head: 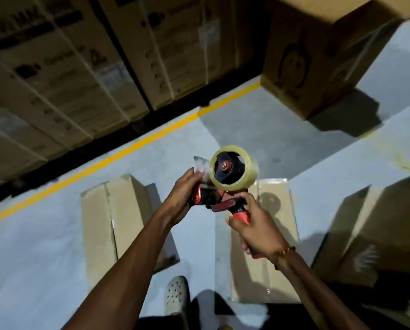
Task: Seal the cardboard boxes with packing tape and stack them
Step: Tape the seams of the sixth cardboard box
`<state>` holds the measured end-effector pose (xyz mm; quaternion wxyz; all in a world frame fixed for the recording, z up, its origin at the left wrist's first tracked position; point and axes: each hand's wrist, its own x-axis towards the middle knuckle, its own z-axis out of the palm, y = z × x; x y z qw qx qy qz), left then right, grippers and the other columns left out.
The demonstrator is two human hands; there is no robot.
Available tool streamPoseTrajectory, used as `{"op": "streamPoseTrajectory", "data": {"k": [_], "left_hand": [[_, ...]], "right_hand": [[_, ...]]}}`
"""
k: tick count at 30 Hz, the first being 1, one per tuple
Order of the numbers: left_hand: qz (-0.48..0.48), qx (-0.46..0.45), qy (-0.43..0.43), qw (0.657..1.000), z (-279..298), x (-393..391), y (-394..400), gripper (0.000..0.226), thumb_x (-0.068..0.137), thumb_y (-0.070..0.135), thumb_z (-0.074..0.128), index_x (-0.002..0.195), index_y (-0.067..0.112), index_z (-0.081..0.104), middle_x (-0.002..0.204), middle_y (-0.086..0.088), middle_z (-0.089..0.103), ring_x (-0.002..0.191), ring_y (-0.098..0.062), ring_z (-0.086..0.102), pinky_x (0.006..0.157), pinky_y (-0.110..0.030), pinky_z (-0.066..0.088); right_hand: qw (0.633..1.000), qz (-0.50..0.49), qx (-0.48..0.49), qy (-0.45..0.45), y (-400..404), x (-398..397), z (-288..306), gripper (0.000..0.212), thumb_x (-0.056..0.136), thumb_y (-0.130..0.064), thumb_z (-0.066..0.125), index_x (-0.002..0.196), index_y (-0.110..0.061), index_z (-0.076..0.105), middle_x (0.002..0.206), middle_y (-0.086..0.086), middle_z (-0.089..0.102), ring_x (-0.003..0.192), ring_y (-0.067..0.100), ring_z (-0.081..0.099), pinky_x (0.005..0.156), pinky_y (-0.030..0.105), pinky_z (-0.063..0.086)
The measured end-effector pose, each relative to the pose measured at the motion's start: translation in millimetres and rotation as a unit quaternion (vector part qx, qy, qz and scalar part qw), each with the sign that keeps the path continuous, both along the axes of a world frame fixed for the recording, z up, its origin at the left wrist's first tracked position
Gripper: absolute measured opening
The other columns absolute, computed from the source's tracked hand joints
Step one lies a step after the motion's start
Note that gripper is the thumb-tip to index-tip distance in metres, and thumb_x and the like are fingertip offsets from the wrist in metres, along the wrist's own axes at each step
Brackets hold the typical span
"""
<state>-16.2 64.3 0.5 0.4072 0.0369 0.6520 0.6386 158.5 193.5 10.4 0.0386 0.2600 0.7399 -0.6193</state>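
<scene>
I hold a red and black tape dispenser (223,198) with a clear tape roll (232,167) at chest height over the floor. My right hand (251,225) grips its red handle. My left hand (182,191) holds the front of the dispenser and pinches the loose end of the tape (200,166). Below stand three cardboard boxes on the floor: one to the left (113,222) with its top seam slightly open, one in the middle (277,234) under my right hand, and one at the right (375,229).
A wall of large printed cartons (68,67) lines the far side behind a yellow floor line (127,151). A stack of boxes with a smiley print (318,63) stands at the upper right. My shoe (176,296) is near the bottom on grey floor.
</scene>
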Motion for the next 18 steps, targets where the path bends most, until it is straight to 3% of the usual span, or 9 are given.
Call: {"op": "streamPoseTrajectory", "data": {"k": [2,4,9,10,13,15,18], "left_hand": [[0.066,-0.045,0.003,0.997,-54,-13,-37,0.04,0.103,0.055,0.042,0.122,0.028,0.064,0.12,-0.001,0.072,0.112,-0.022,0.067,0.099,-0.043,0.053],[0.127,-0.112,0.009,0.985,-110,-23,-87,0.044,0.103,0.055,0.041,0.13,0.026,0.06,0.13,-0.002,0.066,0.121,-0.02,0.06,0.108,-0.043,0.045],[0.226,-0.243,0.061,0.942,-222,-37,-234,0.012,0.102,0.028,0.056,0.098,0.022,0.066,0.107,-0.008,0.066,0.099,-0.021,0.055,0.076,-0.031,0.042],[0.252,-0.265,0.074,0.928,-241,-41,-264,0.01,0.102,0.024,0.057,0.099,0.021,0.066,0.104,-0.007,0.065,0.097,-0.023,0.056,0.074,-0.031,0.043],[0.315,-0.34,0.111,0.879,-294,-49,-343,0.014,0.099,0.024,0.061,0.106,0.015,0.069,0.106,-0.009,0.069,0.101,-0.028,0.061,0.089,-0.04,0.049],[0.325,-0.391,0.138,0.85,-318,-48,-384,0.021,0.099,0.024,0.062,0.114,0.011,0.069,0.11,-0.007,0.068,0.099,-0.022,0.058,0.086,-0.033,0.045],[0.31,-0.422,0.117,0.844,-358,-51,-437,0.042,0.095,0.028,0.067,0.131,0.01,0.059,0.117,-0.008,0.064,0.098,-0.027,0.063,0.084,-0.036,0.049]], "right_hand": [[1.0,0.012,0.01,-0.008,-26,-22,-49,0.039,0.098,-0.022,0.063,0.121,-0.046,0.044,0.051,0.004,0.056,0.037,0.023,0.052,0.037,0.028,0.042],[0.999,0.03,0.014,-0.017,-53,-43,-98,0.038,0.097,-0.022,0.064,0.12,-0.045,0.044,0.052,0.005,0.057,0.037,0.023,0.052,0.036,0.029,0.043],[0.997,0.073,-0.013,-0.031,-129,-92,-208,0.042,0.094,-0.018,0.065,0.118,-0.047,0.046,0.058,0.002,0.059,0.043,0.024,0.055,0.042,0.034,0.049],[0.996,0.078,-0.02,-0.028,-145,-102,-230,0.043,0.094,-0.016,0.066,0.117,-0.046,0.047,0.063,0.004,0.061,0.044,0.023,0.056,0.043,0.033,0.049],[0.995,0.092,-0.021,-0.006,-196,-130,-289,0.047,0.09,-0.013,0.07,0.113,-0.049,0.05,0.082,0.009,0.067,0.05,0.022,0.061,0.054,0.04,0.059],[0.994,0.105,-0.016,-0.002,-229,-144,-322,0.052,0.089,-0.013,0.072,0.108,-0.056,0.05,0.085,0.007,0.071,0.059,0.025,0.068,0.069,0.049,0.062],[0.993,0.119,-0.002,0.008,-272,-158,-364,0.048,0.087,-0.022,0.075,0.117,-0.051,0.051,0.093,0.001,0.074,0.079,0.022,0.072,0.082,0.05,0.06]]}}
